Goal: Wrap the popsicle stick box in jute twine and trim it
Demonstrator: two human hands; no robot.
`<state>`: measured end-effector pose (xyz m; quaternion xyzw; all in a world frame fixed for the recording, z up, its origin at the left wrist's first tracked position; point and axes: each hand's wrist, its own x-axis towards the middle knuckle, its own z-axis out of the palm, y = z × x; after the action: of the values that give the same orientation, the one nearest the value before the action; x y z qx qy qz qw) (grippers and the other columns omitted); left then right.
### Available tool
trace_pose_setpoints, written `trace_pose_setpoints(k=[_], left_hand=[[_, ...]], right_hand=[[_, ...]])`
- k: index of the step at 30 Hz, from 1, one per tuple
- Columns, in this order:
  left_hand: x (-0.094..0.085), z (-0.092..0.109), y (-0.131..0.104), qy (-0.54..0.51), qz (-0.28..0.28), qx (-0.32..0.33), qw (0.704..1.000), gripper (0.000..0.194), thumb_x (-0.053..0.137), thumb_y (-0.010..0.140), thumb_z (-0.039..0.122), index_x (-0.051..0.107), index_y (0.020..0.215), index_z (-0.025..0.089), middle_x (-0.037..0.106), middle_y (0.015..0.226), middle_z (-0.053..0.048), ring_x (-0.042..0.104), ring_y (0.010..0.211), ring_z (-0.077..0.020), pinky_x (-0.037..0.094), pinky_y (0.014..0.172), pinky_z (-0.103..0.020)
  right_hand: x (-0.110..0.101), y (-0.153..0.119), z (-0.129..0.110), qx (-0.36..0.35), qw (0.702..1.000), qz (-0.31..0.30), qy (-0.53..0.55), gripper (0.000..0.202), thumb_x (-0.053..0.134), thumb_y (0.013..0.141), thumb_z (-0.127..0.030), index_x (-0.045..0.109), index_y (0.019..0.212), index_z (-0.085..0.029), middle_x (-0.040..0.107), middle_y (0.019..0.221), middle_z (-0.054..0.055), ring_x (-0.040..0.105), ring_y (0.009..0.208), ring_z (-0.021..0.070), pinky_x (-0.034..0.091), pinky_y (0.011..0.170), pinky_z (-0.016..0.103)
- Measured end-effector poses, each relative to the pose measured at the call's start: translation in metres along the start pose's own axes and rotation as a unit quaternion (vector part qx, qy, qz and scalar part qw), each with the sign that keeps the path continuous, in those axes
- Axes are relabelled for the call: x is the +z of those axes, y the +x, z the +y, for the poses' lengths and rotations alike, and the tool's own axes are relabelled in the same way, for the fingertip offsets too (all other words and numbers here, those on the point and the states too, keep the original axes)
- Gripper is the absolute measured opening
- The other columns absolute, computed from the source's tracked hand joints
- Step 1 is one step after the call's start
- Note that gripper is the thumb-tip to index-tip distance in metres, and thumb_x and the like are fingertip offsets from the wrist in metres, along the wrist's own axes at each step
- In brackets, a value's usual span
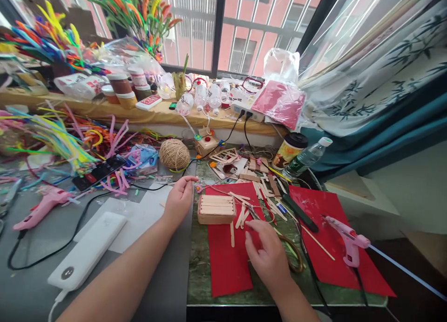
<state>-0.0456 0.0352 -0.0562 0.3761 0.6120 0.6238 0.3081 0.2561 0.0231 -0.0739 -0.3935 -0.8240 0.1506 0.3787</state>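
Observation:
My left hand (179,200) is beside the upper left corner of a small box (217,209) covered in wooden craft sticks. Its thumb and fingertips are pinched together near a small pink flower (199,188); what they hold, if anything, is too small to make out. A thin strand of twine (218,190) runs from near the flower to the right across loose craft sticks (242,215). My right hand (267,252) is over the red sheet (230,270), right of the box, its thumb and forefinger apart with nothing visible between them. Scissors (253,213) lie just beyond its fingertips.
A pink glue gun (349,240) lies on the right red sheet (363,275), another glue gun (44,205) at far left. A white power bank (87,250) is by my left forearm. A twine ball (174,154), bottle (309,159) and cup (289,150) stand behind.

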Motion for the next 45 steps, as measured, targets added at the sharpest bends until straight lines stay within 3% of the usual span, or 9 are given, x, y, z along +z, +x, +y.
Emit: trace_pose_setpoints(k=[9, 13, 17, 22, 26, 29, 35, 41, 45], left_hand=[[-0.007, -0.012, 0.006, -0.011, -0.048, 0.022, 0.999, 0.036, 0.059, 0.101, 0.048, 0.069, 0.117, 0.018, 0.049, 0.064, 0.005, 0.047, 0.056, -0.0137, 0.043, 0.056, -0.024], [-0.015, -0.015, -0.001, 0.072, -0.2, 0.183, 0.96, 0.061, 0.065, 0.097, 0.058, 0.056, 0.145, 0.021, 0.067, 0.112, -0.01, 0.066, 0.101, -0.0237, 0.056, 0.092, -0.037], [-0.018, -0.012, -0.004, 0.236, -0.305, 0.257, 0.886, 0.101, 0.087, 0.079, 0.054, 0.038, 0.162, 0.024, 0.049, 0.16, -0.019, 0.049, 0.147, -0.0377, 0.042, 0.123, -0.05], [-0.017, -0.015, -0.006, 0.294, -0.284, 0.226, 0.884, 0.081, 0.08, 0.085, 0.039, 0.044, 0.156, 0.025, 0.067, 0.143, -0.013, 0.068, 0.128, -0.0331, 0.057, 0.106, -0.041], [-0.008, -0.009, -0.027, 0.222, -0.234, 0.297, 0.899, 0.076, 0.082, 0.083, 0.036, 0.044, 0.148, 0.027, 0.065, 0.136, -0.013, 0.068, 0.123, -0.031, 0.057, 0.104, -0.041], [0.013, 0.001, -0.056, 0.154, -0.319, 0.353, 0.866, 0.073, 0.082, 0.083, 0.036, 0.044, 0.144, 0.03, 0.066, 0.129, -0.011, 0.069, 0.116, -0.0275, 0.058, 0.098, -0.037], [0.047, 0.004, -0.089, 0.186, -0.466, 0.312, 0.807, 0.068, 0.083, 0.085, 0.045, 0.049, 0.139, 0.025, 0.07, 0.123, -0.012, 0.07, 0.104, -0.0265, 0.058, 0.089, -0.036], [0.038, 0.0, -0.078, 0.19, -0.455, 0.311, 0.812, 0.067, 0.085, 0.082, 0.055, 0.053, 0.132, 0.023, 0.069, 0.123, -0.015, 0.068, 0.106, -0.0307, 0.056, 0.093, -0.042], [0.03, -0.004, -0.071, 0.134, -0.456, 0.298, 0.827, 0.095, 0.089, 0.069, 0.073, 0.051, 0.14, 0.023, 0.063, 0.138, -0.02, 0.065, 0.123, -0.0374, 0.054, 0.106, -0.048]], right_hand=[[-0.036, -0.027, 0.044, 0.069, 0.988, -0.078, -0.112, 0.026, 0.063, 0.1, -0.025, 0.068, 0.126, -0.026, 0.072, 0.122, 0.011, 0.069, 0.114, 0.0316, 0.06, 0.097, 0.053], [-0.033, -0.038, 0.046, 0.093, 0.986, -0.073, -0.119, 0.047, 0.077, 0.092, -0.034, 0.061, 0.136, -0.025, 0.067, 0.133, 0.013, 0.065, 0.123, 0.0348, 0.059, 0.102, 0.057], [-0.024, -0.041, 0.04, 0.093, 0.986, -0.079, -0.117, 0.061, 0.078, 0.09, -0.029, 0.055, 0.146, -0.026, 0.061, 0.144, 0.015, 0.059, 0.133, 0.0368, 0.054, 0.109, 0.06], [-0.022, -0.032, 0.036, 0.11, 0.984, -0.076, -0.117, 0.057, 0.07, 0.088, -0.02, 0.056, 0.143, -0.024, 0.063, 0.143, 0.015, 0.059, 0.132, 0.0356, 0.054, 0.11, 0.059], [-0.035, -0.033, 0.036, 0.121, 0.982, -0.088, -0.114, 0.06, 0.065, 0.083, -0.016, 0.059, 0.143, -0.024, 0.065, 0.142, 0.013, 0.06, 0.133, 0.0337, 0.053, 0.112, 0.055], [-0.048, -0.036, 0.046, 0.127, 0.978, -0.113, -0.118, 0.056, 0.066, 0.084, -0.018, 0.063, 0.14, -0.023, 0.067, 0.14, 0.013, 0.061, 0.132, 0.0329, 0.053, 0.113, 0.054], [-0.054, -0.008, 0.079, 0.096, 0.981, -0.11, -0.13, 0.034, 0.053, 0.101, -0.021, 0.073, 0.129, -0.022, 0.073, 0.132, 0.014, 0.066, 0.123, 0.0313, 0.053, 0.108, 0.054], [-0.047, 0.034, 0.083, 0.074, 0.979, -0.143, -0.127, 0.015, 0.065, 0.095, -0.018, 0.078, 0.089, -0.023, 0.079, 0.105, 0.009, 0.068, 0.107, 0.0305, 0.052, 0.099, 0.049], [-0.054, 0.045, 0.067, 0.085, 0.988, -0.074, -0.105, 0.013, 0.057, 0.105, -0.024, 0.07, 0.104, -0.022, 0.077, 0.108, 0.01, 0.07, 0.106, 0.0268, 0.055, 0.097, 0.044]])
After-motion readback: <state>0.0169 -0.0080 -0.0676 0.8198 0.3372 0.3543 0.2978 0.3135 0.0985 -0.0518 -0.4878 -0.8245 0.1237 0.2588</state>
